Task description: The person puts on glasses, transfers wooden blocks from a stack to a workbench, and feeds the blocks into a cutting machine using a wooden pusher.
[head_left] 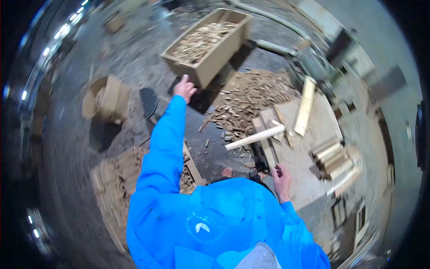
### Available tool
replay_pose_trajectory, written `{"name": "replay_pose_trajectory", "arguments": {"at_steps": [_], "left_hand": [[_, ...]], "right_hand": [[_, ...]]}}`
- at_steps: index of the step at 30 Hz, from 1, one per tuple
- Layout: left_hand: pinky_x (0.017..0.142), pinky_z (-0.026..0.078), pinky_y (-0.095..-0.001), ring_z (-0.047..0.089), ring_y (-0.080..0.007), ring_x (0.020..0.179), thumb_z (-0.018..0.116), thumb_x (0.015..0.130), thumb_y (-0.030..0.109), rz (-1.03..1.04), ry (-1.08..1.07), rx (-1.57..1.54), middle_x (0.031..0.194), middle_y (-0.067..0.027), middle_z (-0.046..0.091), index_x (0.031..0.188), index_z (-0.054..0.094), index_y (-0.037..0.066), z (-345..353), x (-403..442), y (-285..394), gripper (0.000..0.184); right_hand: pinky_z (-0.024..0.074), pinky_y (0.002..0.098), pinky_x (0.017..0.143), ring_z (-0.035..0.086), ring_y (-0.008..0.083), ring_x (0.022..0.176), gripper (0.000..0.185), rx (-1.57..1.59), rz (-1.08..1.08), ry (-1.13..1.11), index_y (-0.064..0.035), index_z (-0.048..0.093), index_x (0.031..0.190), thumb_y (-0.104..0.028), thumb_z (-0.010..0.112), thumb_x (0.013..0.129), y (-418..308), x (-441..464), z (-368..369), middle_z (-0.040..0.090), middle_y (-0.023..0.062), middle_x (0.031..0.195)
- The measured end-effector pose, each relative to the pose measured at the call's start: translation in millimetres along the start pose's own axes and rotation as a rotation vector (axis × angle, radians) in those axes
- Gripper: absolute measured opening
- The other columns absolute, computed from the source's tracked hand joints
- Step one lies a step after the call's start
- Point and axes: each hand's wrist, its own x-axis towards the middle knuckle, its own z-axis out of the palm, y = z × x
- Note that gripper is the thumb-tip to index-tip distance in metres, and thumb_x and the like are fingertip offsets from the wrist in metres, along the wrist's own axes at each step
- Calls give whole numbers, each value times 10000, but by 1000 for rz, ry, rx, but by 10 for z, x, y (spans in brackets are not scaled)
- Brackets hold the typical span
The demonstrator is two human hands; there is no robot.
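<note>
My left hand (184, 88) is stretched out at the near corner of a long wooden box (201, 74) filled with small wood pieces (206, 41). Its fingers are apart, with nothing in them. Lower right, my right hand (281, 178) hangs by the front edge of a worktable (309, 172), near the end of a narrow wood strip (268, 152). Its fingers are bent and blurred, and whether they hold anything is unclear. A pale wood stick (255, 137) lies slanted across the boards ahead of this hand.
Loose offcuts (255, 96) are heaped beyond the worktable. A stack of wood blocks (333, 161) and a long pale board (305, 106) rest on it. At left are a cardboard box (117, 99), a dark round stool (148, 102) and piled wood (112, 184).
</note>
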Motion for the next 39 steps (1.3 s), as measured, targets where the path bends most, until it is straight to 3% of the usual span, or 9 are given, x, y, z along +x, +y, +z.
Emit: {"name": "replay_pose_trajectory", "arguments": {"at_steps": [1,2,3,6,12,18,28,36,39], "left_hand": [[1056,538,-486,613,-347,1277,498,1094,396,126,-378,306,1408,-228,600,1535,441,55,-81,80,39,560],[893,571,-430,668,-254,1071,409,1097,304,348,-243,493,1159,-136,689,1339,580,107,164,-79,-91,356],[925,571,-393,656,-243,1176,479,1095,295,30,-272,19,1293,-151,675,1459,516,69,242,-29,-212,431],[896,540,-325,675,-152,1053,710,1003,355,152,-200,814,1184,-124,730,1268,673,-18,793,-622,-1124,459],[1038,487,-424,642,-335,1201,634,1029,372,555,-488,1321,1290,-223,674,1369,602,-50,1438,-1836,-2195,543],[1004,484,-503,587,-437,1229,484,1062,540,461,-512,1597,1343,-241,611,1388,584,19,1774,-2233,-2299,622],[982,499,-519,608,-446,1176,423,1078,550,413,-495,1602,1337,-226,607,1368,596,14,1726,-2241,-2427,633],[991,492,-508,603,-431,1203,418,1081,537,374,-499,1619,1341,-193,621,1351,609,27,1824,-2304,-2334,608],[950,508,-513,626,-427,1145,439,1077,527,408,-503,1596,1272,-198,640,1326,624,36,1819,-2295,-2356,581]], "right_hand": [[562,367,874,709,283,991,373,-104,-46,14,27,700,1207,-198,778,921,79,-6,-82,723,173,1077],[544,411,925,685,353,1063,401,-168,-106,50,16,697,1221,-216,777,903,232,17,-150,720,207,1114],[535,438,939,671,391,1079,387,-152,-54,62,3,699,1227,-224,755,918,109,-23,-254,708,215,1168],[531,466,930,654,416,1071,379,-280,-102,322,-4,696,1231,-264,712,956,262,38,-526,705,218,1145],[506,474,950,626,373,1100,409,-582,-166,569,3,699,1208,-274,739,909,426,450,-1104,707,185,1116],[393,545,1061,572,359,1222,394,-979,-34,392,-58,730,1184,-340,686,913,449,1181,-1436,726,139,1123],[303,662,1104,515,440,1312,376,-1308,104,225,31,722,1163,-222,557,939,868,1762,-1302,731,198,1158],[470,477,977,578,375,1162,392,-957,-248,576,2,650,1236,-154,629,877,976,1905,-1123,642,190,1197],[490,469,910,588,351,1111,432,-961,-54,532,1,641,1223,-236,697,867,892,1926,-1254,621,172,1150]]}}
